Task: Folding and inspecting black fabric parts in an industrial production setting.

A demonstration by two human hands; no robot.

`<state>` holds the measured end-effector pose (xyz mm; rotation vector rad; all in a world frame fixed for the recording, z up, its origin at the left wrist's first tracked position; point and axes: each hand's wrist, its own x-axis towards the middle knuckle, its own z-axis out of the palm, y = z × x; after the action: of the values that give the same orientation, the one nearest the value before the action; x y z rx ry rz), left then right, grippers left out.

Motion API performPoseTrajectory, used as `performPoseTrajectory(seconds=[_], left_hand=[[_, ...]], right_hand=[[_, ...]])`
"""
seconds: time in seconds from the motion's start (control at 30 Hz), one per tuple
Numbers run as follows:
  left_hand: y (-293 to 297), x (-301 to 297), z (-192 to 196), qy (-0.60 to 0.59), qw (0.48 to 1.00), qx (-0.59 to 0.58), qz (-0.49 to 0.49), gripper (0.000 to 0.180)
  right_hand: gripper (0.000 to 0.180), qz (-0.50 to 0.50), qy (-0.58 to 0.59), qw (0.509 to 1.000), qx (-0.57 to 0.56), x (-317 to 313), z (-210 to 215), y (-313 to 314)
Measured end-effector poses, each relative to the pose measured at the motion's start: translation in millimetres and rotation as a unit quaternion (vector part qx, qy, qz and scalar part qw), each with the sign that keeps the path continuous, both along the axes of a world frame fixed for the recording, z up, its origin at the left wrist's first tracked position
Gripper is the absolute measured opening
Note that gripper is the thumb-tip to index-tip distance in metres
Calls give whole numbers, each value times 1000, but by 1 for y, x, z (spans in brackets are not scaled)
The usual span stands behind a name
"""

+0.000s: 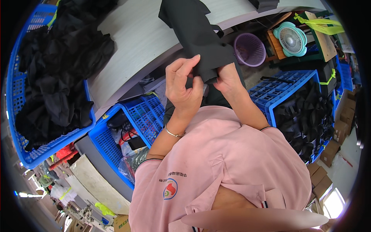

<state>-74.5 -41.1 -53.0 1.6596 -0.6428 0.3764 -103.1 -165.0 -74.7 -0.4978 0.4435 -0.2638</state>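
Both hands work one piece of black cloth [199,38] at the upper middle of the frame. The left hand [181,83] has its fingers curled, thumb and fingertips pinching the cloth's lower edge. The right hand [228,79] is closed on the same edge just beside it, the fabric bunched between the two. From there the cloth runs upward and lies partly on the pale tabletop [135,42], its far end draped across the surface.

At the left of the frame a blue crate [23,116] sits on the tabletop, heaped with more black fabric. Below it, lower left of centre, a second blue crate [112,143] holds bags and cables. At the right a third blue crate [290,92] is packed with dark pieces. A purple basket [249,48] and a teal fan [291,38] stand at the upper right.

The grip looks light and taken only at the edge, so the cloth could slip from the fingertips, and its own hanging weight could drag it off the tabletop edge toward the floor. Black on black also makes it easy, I judge, to pinch two layers or the wrong edge.
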Motion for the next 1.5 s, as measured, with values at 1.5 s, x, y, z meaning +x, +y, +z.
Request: performPoseTrajectory(seconds=[1.5], left_hand=[[18,16,-40,65,995,60,49,36]], right_hand=[[19,-117,14,844,-524,35,-40,1]])
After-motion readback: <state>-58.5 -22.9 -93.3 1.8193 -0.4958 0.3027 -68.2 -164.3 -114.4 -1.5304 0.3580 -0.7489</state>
